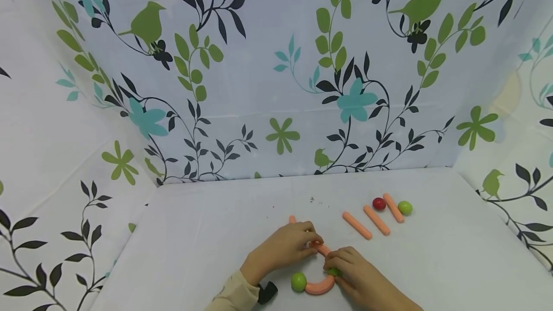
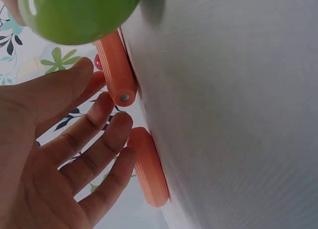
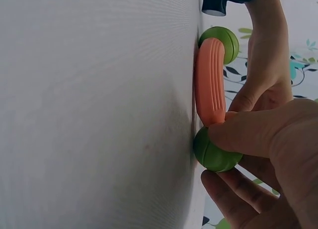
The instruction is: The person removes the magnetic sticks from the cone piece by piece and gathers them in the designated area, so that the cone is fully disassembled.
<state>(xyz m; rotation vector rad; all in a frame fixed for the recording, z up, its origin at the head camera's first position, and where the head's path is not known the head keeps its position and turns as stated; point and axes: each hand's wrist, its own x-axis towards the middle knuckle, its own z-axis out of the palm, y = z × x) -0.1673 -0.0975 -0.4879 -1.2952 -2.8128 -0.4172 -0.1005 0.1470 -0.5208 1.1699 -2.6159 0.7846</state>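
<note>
My right hand (image 1: 356,272) pinches a green ball (image 3: 217,149) between thumb and fingers, low over the white table. A curved orange rod (image 1: 320,286) runs from that ball to a second green ball (image 1: 298,282). On the ball's other side, a straight orange rod (image 2: 117,67) extends toward my left hand (image 1: 287,246); a silvery spot shows in its end. The left fingers are loosely extended, the forefinger beside this rod's end. Close to the other left fingertips lies another orange rod (image 2: 149,169), mostly hidden by the hand in the head view.
Farther right on the white table (image 1: 432,253) lie three straight orange rods (image 1: 357,225), a red ball (image 1: 378,204) and another green ball (image 1: 405,208). A black device (image 1: 268,293) sits at the left wrist. Patterned cloth (image 1: 268,85) hangs behind the table.
</note>
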